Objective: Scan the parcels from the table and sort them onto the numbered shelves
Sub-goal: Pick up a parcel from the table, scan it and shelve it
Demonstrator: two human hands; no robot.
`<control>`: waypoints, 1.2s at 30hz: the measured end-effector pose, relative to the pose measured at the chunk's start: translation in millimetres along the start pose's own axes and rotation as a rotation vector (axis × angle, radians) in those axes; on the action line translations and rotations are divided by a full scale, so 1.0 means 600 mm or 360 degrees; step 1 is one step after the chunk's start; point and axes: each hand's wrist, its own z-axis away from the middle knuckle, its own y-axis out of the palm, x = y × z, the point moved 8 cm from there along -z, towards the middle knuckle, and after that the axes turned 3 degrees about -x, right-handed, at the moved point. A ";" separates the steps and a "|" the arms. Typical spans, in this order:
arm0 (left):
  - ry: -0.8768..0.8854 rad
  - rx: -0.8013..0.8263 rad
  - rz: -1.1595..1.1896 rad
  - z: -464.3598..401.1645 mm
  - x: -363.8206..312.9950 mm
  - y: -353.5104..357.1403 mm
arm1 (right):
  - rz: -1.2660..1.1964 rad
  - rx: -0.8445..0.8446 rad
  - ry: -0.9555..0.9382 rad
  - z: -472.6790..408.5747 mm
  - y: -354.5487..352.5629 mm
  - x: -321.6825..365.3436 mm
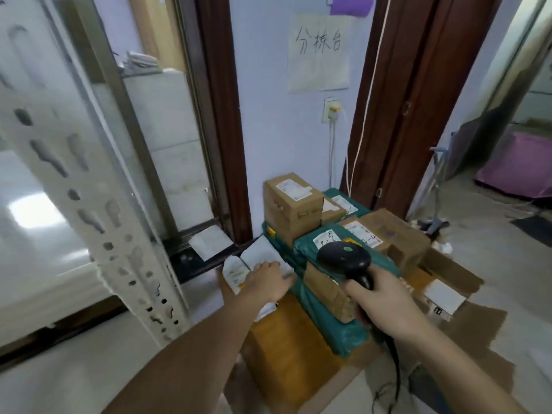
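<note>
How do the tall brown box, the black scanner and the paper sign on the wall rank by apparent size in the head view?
1. Paper sign, largest in the picture.
2. Tall brown box.
3. Black scanner, held in the right hand.
The sign hangs farther away, so this order says nothing of real size.

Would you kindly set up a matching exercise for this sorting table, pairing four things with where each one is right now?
Things:
1. barcode scanner
2. white mailer
3. tall cardboard box
4. paper sign

Places:
A. on the wall above the parcels
B. under the left hand
C. gripped in the right hand
D. at the back of the pile, near the wall

Pairs: 1-C, 2-B, 3-D, 4-A
</note>
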 end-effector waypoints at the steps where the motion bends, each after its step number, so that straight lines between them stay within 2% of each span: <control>1: -0.0057 0.0011 0.0006 -0.007 0.010 0.011 | 0.0009 0.0042 -0.0007 -0.016 0.000 -0.006; 9: -0.0409 0.0037 0.0081 -0.067 0.097 0.095 | -0.0070 0.0324 0.0018 -0.142 0.050 -0.044; 14: -0.0646 0.0011 0.0265 -0.111 0.152 0.135 | -0.0127 0.0480 0.0084 -0.215 0.104 -0.072; 19: -0.0934 -0.0085 0.0647 -0.154 0.248 0.224 | -0.0151 0.0626 0.0102 -0.265 0.153 -0.093; 22: -0.1138 -0.0114 0.0718 -0.178 0.316 0.299 | -0.0123 0.0688 0.0095 -0.293 0.172 -0.107; 25: -0.1298 -0.0167 0.0961 -0.205 0.374 0.383 | -0.0169 0.0778 0.0191 -0.316 0.189 -0.126; 27: -0.1372 -0.0138 0.1101 -0.203 0.363 0.389 | -0.0180 0.0810 0.0224 -0.331 0.196 -0.135; 29: -0.1416 -0.0082 0.1193 -0.183 0.304 0.338 | -0.0190 0.0835 0.0226 -0.344 0.203 -0.144; 32: -0.1519 0.0004 0.1077 -0.183 0.284 0.327 | -0.0193 0.0848 0.0252 -0.362 0.213 -0.160; 36: -0.1667 -0.0063 0.1095 -0.187 0.293 0.341 | -0.0227 0.0866 0.0292 -0.379 0.223 -0.165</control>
